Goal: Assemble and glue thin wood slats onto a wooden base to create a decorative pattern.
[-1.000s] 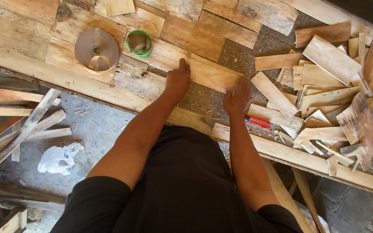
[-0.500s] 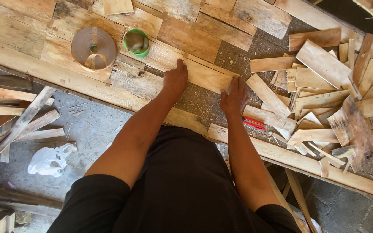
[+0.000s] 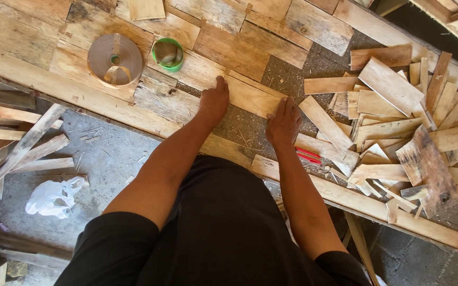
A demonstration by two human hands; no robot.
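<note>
Both hands press flat on one short wooden plank point(image 3: 253, 98) that lies in the gap of a patchwork panel of pallet boards point(image 3: 38, 58). Left hand point(image 3: 214, 102) rests palm down at the plank's left end, fingers together and pointing away from the body, gripping nothing. Right hand point(image 3: 283, 122) lies at the plank's right end, fingers spread slightly over its edge, also flat and not closed around anything. The plank sits tilted across a dark strip of bare base point(image 3: 287, 77) littered with sawdust, touching the fitted boards on its far and left sides.

A long wooden rail point(image 3: 345, 196) runs along the near edge of the panel, under both forearms. To the right, a loose heap of cut wood offcuts point(image 3: 398, 132) lies well clear of the left hand and just beside the right. A flat spool of tan banding point(image 3: 115, 58) rests on the boards at upper left, with a green roll of tape point(image 3: 168, 54) just beside it. A crumpled white plastic bag point(image 3: 54, 197) lies on the concrete floor point(image 3: 107, 159) at lower left, near loose wooden slats point(image 3: 22, 151). A red pencil point(image 3: 308, 155) lies just right of the right wrist.
</note>
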